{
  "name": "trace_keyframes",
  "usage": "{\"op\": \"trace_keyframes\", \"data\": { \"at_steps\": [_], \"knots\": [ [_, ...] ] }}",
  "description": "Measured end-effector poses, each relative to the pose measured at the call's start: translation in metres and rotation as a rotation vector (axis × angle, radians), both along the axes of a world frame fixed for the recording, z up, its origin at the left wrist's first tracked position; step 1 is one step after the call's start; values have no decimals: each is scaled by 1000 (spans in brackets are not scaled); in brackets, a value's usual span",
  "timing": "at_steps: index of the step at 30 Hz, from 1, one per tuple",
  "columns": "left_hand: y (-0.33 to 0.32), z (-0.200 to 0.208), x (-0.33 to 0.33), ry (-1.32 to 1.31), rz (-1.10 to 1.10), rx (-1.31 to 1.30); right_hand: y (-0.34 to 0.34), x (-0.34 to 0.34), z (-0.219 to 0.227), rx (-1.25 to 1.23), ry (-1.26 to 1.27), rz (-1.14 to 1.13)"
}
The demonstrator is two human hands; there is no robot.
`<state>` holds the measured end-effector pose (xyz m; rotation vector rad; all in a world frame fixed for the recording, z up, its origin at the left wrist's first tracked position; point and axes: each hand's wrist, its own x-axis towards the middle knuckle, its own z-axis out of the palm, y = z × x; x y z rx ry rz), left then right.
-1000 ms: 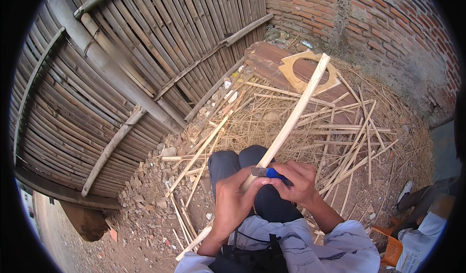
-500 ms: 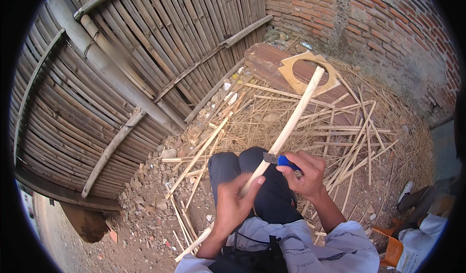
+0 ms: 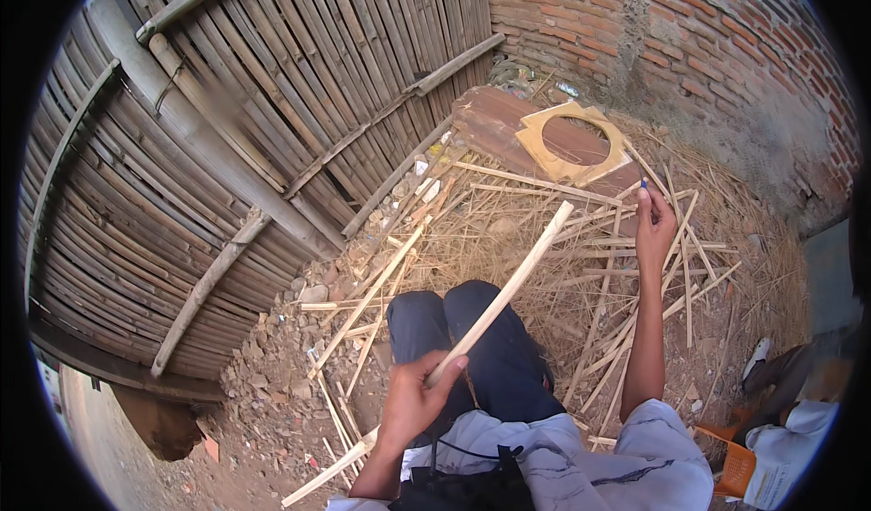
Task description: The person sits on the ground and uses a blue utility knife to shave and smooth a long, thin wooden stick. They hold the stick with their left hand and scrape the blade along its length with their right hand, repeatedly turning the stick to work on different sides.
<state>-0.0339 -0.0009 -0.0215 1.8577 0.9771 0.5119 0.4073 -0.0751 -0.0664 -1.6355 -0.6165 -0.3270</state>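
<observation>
My left hand (image 3: pixel 419 402) is closed around a long pale bamboo strip (image 3: pixel 508 291). The strip slants from beside my left forearm, over my knees, to its far tip ahead of me. My right hand (image 3: pixel 655 225) is stretched out to the far right, clear of the strip. Its fingers are closed on a blue-handled utility knife (image 3: pixel 643 184); only a bit of blue shows above the fingertips, and the blade cannot be made out. Several cut bamboo strips (image 3: pixel 671 307) lie crossed on the ground below my right arm.
More strips (image 3: pixel 372 293) lie left of my knees among stones. Shavings cover the ground ahead. A board with a round hole (image 3: pixel 535 148) rests on a brown plank (image 3: pixel 485 130). A bamboo fence (image 3: pixel 227 148) and brick wall (image 3: pixel 726 48) enclose the spot. An orange chair (image 3: pixel 735 466) stands right.
My right hand has swung away from the strip, forward and to the right, taking the knife along. In my left hand the strip has slid back toward me, and its far tip is lower.
</observation>
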Motion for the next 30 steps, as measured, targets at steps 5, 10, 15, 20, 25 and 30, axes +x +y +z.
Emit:
{"op": "trace_keyframes", "data": {
  "at_steps": [5,10,15,20,25,30],
  "knots": [
    [10,-3,21,-29,15,14,-9,-111,0,-184,9,363],
    [7,-3,43,-136,-8,25,-8,-188,-7,-182,-299,558],
    [8,-9,46,-204,-40,57,-8,-207,0,-195,-330,625],
    [5,0,48,-164,-49,83,-5,-213,5,-187,-363,648],
    [3,3,49,-154,-39,104,-5,-214,7,-171,-368,668],
    [4,-3,50,-170,-45,119,-3,-216,3,-159,-346,649]
  ]
}}
